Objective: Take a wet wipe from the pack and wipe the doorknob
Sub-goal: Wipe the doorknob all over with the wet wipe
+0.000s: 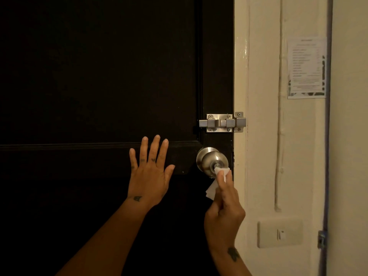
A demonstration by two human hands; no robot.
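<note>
Far left is the dark, almost black panelled wooden door (89, 76), nothing on it. My left hand (149, 176) lies flat on that door, fingers spread, grip released and holding nothing, just bracing the door a little left of the knob. Next along is the round brushed-steel doorknob (209, 159), low on the door's right edge, with the steel sliding bolt latch (222, 123) above it, bolt reaching across to the frame. My right hand (224, 212) comes up from below with its grip clenched on a crumpled white wet wipe (219, 173); the top of the wipe is pressed against the small centre button on the knob's front face, and a loose corner hangs down left of my fingers. Right of that is the glossy cream door frame and wall (262, 136), a printed paper notice (306, 67) taped up high and a cream light switch plate (279, 234) down low. The pack isn't in view.

Progress: the wipe is out and in hand, so that step is done (judging by what I'm holding). Wiping is under way at the centre; the round sides and the neck of the knob probably need a pass before this counts as finished.
</note>
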